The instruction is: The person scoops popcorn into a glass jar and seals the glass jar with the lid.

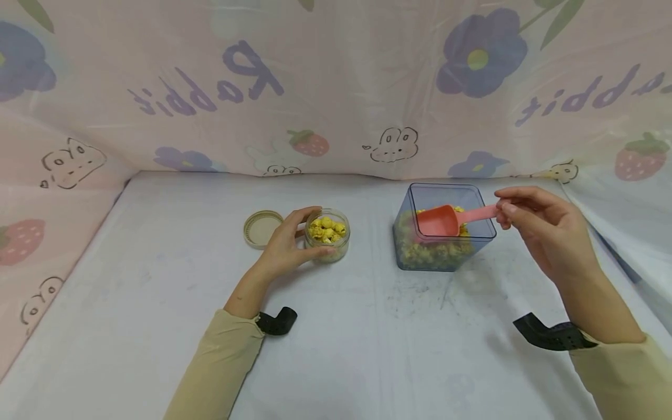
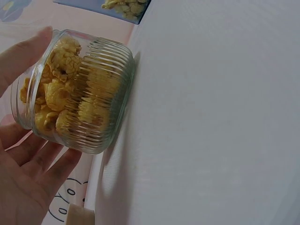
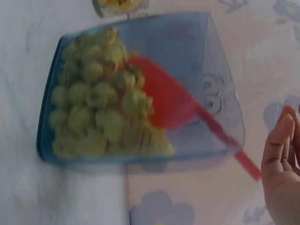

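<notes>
A ribbed glass jar (image 2: pixel 108 89) of yellow popcorn stands on the table. My left hand (image 1: pixel 286 242) holds it around the sides, thumb on the near side and fingers on the far side. To its right is a clear bluish square container (image 1: pixel 427 261) partly filled with popcorn (image 3: pixel 89 103). A red scoop (image 1: pixel 438 221) leans in it, bowl against the popcorn and handle out over the right rim. My right hand (image 1: pixel 551 230) is by the handle's end with fingers bent. In the blurred right wrist view, a small gap separates the handle tip from that hand (image 3: pixel 281 164).
A round beige lid (image 1: pixel 254 230) lies on the table just left of the jar, partly behind my left hand. Printed cloth (image 1: pixel 336 87) hangs along the back and sides of the white tabletop (image 1: pixel 336 338).
</notes>
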The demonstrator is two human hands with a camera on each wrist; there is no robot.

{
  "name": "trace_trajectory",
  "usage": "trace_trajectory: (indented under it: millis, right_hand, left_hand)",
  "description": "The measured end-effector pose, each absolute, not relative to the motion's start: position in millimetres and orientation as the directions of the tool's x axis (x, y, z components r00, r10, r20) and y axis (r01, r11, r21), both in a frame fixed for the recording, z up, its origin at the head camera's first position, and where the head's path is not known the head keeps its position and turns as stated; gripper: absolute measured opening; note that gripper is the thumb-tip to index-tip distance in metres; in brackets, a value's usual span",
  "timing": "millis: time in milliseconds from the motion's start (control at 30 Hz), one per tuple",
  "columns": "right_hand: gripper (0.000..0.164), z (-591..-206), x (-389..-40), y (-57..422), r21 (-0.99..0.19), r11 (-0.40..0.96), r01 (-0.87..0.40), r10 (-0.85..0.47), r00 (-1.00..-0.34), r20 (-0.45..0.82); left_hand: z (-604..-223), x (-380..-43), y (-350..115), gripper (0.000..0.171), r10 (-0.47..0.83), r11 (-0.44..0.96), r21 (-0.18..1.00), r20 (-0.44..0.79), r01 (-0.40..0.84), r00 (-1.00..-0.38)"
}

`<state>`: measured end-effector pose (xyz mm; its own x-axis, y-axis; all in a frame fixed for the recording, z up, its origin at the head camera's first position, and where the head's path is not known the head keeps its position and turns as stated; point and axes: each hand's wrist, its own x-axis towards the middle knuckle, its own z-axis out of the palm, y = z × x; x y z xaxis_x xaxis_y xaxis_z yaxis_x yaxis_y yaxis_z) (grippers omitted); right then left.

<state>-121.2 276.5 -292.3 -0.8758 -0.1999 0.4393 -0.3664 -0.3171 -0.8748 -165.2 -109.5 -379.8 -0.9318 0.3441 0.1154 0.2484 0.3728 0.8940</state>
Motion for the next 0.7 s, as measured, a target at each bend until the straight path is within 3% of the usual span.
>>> trace_trajectory:
  millis: [133, 433, 700]
  right_hand:
    - [0.033, -289.7, -118.8, 263.7, -0.896, -0.249, -0.368, -0.19, -0.888, 0.418]
    - [0.03, -293.0, -119.2, 236.8, -0.881, -0.299, -0.367, -0.235, -0.866, 0.441]
    - [0.038, -296.8, -118.0, 215.6, -0.883, -0.281, -0.375, -0.314, -0.834, 0.454]
  left_hand:
    - [-379.7, -165.2, -109.1, 0.08, 0.345, 0.368, 0.896, 0.117, 0.249, -0.931]
    - [-380.9, -166.0, -109.6, 0.08, 0.347, 0.367, 0.895, 0.122, 0.254, -0.93]
    - [-381.9, -166.0, -109.3, 0.08, 0.345, 0.366, 0.894, 0.128, 0.259, -0.93]
